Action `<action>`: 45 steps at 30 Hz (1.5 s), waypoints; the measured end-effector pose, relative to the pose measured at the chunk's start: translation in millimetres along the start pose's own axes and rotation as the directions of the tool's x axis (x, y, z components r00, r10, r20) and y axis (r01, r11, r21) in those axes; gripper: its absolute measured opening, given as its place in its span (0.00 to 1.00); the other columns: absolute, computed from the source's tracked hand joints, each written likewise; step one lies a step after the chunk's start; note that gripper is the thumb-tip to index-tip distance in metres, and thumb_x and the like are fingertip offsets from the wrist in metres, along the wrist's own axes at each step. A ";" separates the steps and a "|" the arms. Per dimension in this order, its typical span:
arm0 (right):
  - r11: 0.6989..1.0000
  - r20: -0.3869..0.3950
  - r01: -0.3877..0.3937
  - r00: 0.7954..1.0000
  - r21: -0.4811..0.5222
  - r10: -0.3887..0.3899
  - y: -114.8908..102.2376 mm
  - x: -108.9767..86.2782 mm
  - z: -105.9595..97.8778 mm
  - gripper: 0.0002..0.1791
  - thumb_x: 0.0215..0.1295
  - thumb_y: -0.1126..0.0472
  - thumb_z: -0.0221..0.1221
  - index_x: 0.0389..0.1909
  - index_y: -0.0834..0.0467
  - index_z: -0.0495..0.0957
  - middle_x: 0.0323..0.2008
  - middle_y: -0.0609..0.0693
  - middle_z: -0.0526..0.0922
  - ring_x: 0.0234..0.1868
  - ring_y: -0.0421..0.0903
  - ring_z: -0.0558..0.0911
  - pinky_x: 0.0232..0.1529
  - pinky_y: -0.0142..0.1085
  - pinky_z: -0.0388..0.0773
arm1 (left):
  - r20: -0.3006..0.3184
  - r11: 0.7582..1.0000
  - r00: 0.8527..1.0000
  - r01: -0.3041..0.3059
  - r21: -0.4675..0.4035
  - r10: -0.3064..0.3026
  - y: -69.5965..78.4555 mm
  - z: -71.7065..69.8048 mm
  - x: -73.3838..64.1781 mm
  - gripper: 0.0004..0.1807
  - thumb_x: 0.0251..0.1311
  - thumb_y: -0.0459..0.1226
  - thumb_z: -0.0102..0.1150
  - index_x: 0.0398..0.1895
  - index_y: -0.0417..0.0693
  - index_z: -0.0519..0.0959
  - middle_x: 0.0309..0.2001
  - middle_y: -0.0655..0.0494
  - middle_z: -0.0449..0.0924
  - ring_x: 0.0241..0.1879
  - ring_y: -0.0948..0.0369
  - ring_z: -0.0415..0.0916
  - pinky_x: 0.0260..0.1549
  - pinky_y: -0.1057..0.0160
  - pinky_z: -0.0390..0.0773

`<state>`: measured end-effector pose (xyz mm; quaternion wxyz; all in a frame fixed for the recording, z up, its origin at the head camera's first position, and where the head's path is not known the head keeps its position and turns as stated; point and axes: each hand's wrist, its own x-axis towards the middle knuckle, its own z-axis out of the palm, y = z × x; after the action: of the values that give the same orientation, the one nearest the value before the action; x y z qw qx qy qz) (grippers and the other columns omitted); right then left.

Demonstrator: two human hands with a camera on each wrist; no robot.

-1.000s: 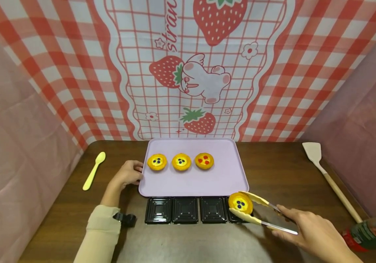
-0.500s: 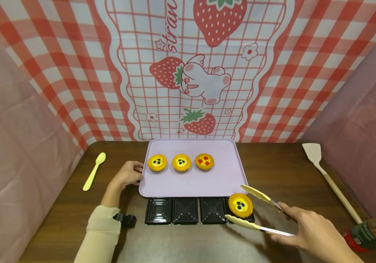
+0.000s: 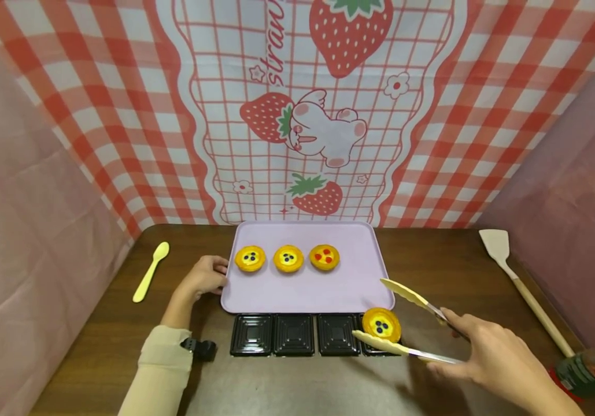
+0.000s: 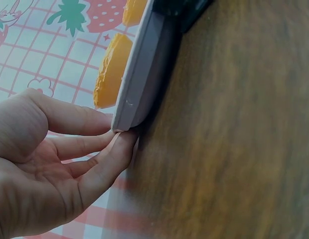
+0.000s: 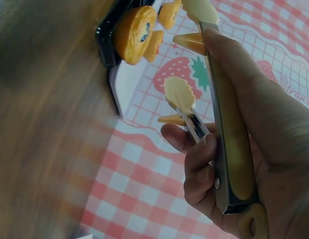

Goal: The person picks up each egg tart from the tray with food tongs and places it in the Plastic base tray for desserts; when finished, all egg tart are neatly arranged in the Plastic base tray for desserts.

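Note:
My right hand [image 3: 495, 358] grips a pair of tongs [image 3: 422, 303] with cream scalloped tips, and the tips stand apart. Between them, a blueberry-topped egg tart [image 3: 381, 325] rests in the rightmost black square mould [image 3: 370, 350]. The right wrist view has the tongs [image 5: 227, 134] spread and clear of that tart [image 5: 134, 35]. On the left, my left hand [image 3: 209, 275] pinches the edge of the lilac tray [image 3: 307, 294]; thumb and fingers meet its rim [image 4: 129, 107] in the left wrist view. Two blueberry tarts [image 3: 250, 259] and one red-topped tart [image 3: 324, 257] sit in a row on the tray.
More black moulds [image 3: 294, 335] stand in line before the tray. A yellow spoon [image 3: 150, 273] lies far left. At right lie a spatula [image 3: 526, 294] and a bottle [image 3: 588, 372] with a yellow cap. A checked cloth [image 3: 328, 115] hangs behind the table.
The tongs' tips have spread and come off the tart, which now sits in the mould without their grip. My left hand stays at the tray's edge.

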<state>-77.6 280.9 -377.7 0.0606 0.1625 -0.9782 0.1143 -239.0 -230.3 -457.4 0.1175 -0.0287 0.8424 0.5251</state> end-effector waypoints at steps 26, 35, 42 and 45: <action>0.999 -0.125 0.030 0.992 0.013 -0.028 -13.7 82.7 -19.7 0.52 0.38 0.25 0.69 0.58 0.59 0.78 0.36 0.51 0.85 0.31 0.51 0.81 0.24 0.48 0.74 | -0.010 1.000 1.000 -0.002 0.005 0.002 -0.4 -2.5 1.9 0.28 0.45 0.20 0.59 0.55 0.23 0.70 0.41 0.37 0.70 0.32 0.52 0.74 0.26 0.54 0.85; 0.998 -0.050 0.032 0.998 0.059 -0.029 -29.4 122.4 -10.3 0.56 0.39 0.19 0.62 0.60 0.58 0.78 0.39 0.53 0.86 0.37 0.52 0.83 0.29 0.52 0.78 | -0.019 1.000 1.000 -0.006 0.003 0.006 -2.5 -3.0 2.3 0.27 0.45 0.21 0.58 0.54 0.24 0.71 0.41 0.37 0.71 0.32 0.52 0.75 0.26 0.54 0.85; 1.000 0.008 -0.004 1.000 0.026 0.003 -34.2 145.1 2.6 0.62 0.37 0.17 0.61 0.65 0.61 0.74 0.45 0.59 0.85 0.33 0.51 0.80 0.27 0.50 0.77 | 0.000 0.999 0.999 -0.041 -0.001 0.041 -0.9 -5.2 -2.3 0.26 0.45 0.21 0.59 0.52 0.22 0.70 0.38 0.38 0.70 0.31 0.51 0.75 0.25 0.54 0.85; 1.000 0.025 -0.010 1.000 0.017 0.010 -33.4 153.0 7.2 0.62 0.37 0.17 0.61 0.65 0.61 0.74 0.42 0.58 0.85 0.28 0.48 0.76 0.22 0.45 0.73 | -0.020 1.000 1.000 -0.009 0.012 0.009 -1.2 -3.1 -0.5 0.26 0.46 0.21 0.59 0.54 0.24 0.71 0.41 0.37 0.71 0.34 0.51 0.75 0.27 0.54 0.85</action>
<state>-211.0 201.8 -354.0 0.0465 0.1596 -0.9786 0.1211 -238.8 -233.6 -457.0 0.1068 -0.0296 0.8467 0.5204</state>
